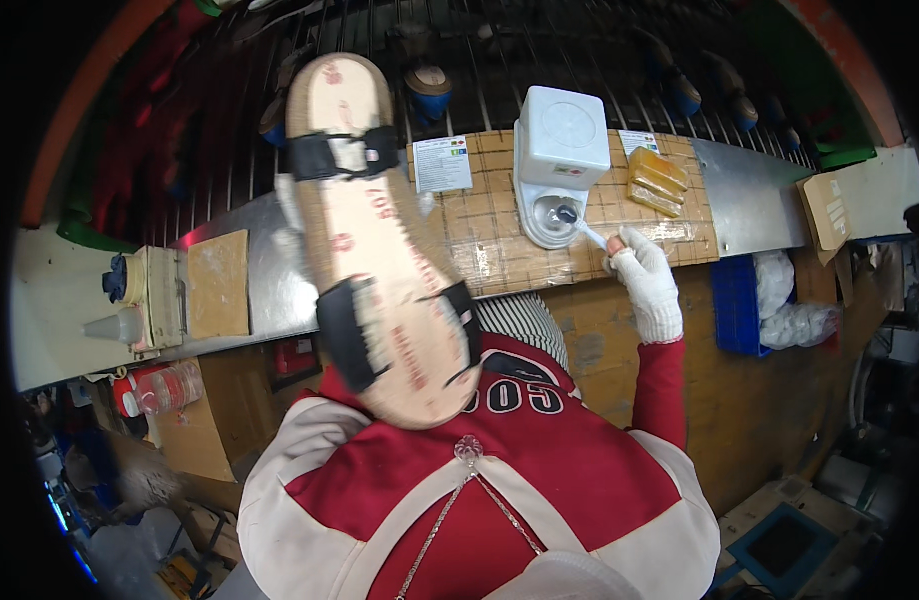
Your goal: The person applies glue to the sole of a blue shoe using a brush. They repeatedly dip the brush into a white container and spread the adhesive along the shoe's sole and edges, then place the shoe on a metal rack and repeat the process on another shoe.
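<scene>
An unfinished sandal [383, 245] is raised close to the camera, its cream underside facing me. Black strap ends are folded onto that underside, and a woven brown edge runs round it. My left hand [289, 205], in a white glove, grips the sandal from behind; only a little of it shows at the sandal's left side. My right hand [647, 282], gloved with bare fingertips, is closed on the pale handle of a brush [592, 233]. The brush's dark tip sits in the round cup of a white dispenser [565, 140] on the bench.
Yellow blocks [658, 182] lie right of the dispenser on a taped cardboard cover [490, 240]. Printed cards [443, 165] lie along its back edge. Beyond is a metal rod rack holding shoes [430, 90]. A blue crate [737, 305] with plastic bags hangs below the bench at right.
</scene>
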A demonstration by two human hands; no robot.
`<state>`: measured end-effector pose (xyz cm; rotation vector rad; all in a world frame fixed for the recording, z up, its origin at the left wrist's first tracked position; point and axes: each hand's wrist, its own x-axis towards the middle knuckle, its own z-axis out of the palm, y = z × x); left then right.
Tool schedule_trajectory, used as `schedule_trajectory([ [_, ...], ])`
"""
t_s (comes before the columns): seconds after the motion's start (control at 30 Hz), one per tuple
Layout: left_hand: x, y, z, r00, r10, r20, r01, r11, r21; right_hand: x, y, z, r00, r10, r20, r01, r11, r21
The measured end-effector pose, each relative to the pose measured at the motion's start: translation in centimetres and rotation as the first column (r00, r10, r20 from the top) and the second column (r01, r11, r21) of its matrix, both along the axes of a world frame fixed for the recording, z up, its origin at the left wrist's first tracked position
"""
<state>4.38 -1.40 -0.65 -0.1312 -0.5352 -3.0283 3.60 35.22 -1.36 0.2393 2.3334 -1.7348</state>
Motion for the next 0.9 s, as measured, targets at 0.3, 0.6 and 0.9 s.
schedule_trajectory([
  [0.3,-4.9,2.1,-1.9,0.697,0.29,-0.656,-0.716,0.244,-0.654,0.5,-6.5,9.1,0.412,0.205,-0.888,0.331,0.874,0.355],
  [0.6,-4.7,3.2,-1.1,0.226,0.156,-0.961,-0.796,-0.538,-0.275,1.3,-12.4,9.1,0.783,0.032,-0.622,-0.089,0.994,-0.061],
  [0.9,-2.6,2.7,2.3,0.237,0.038,-0.971,-0.834,-0.504,-0.224,-2.5,-13.6,11.2,0.624,0.059,-0.779,0.049,0.992,0.115],
])
